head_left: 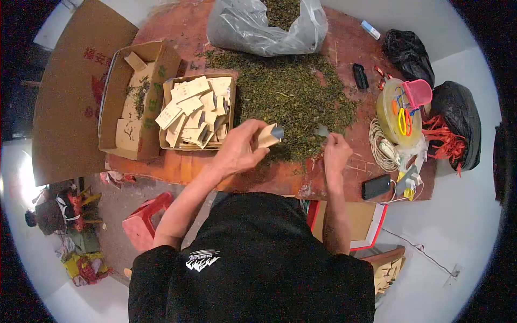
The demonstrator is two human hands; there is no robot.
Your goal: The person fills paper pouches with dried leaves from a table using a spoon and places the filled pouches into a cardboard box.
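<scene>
My left hand (240, 147) grips a small brown paper packet (267, 137), its open silvery end facing right. In my right hand (337, 152), the fingers pinch a small pale, flat scoop-like piece (322, 131) at the edge of the leaves. Dark green dried leaves (291, 91) lie spread over the red table (177, 175) beyond both hands. Left of my left hand, a small cardboard box (232, 107) holds a heap of similar paper packets (188, 105).
A larger open carton (124, 153) stands at the left. Behind the leaves sits a clear plastic bag (237, 32). On the right are a tub (389, 107) with scissors, a coiled cord (378, 151), a black phone (376, 187) and black bags (458, 118). A red stool (141, 226) stands below.
</scene>
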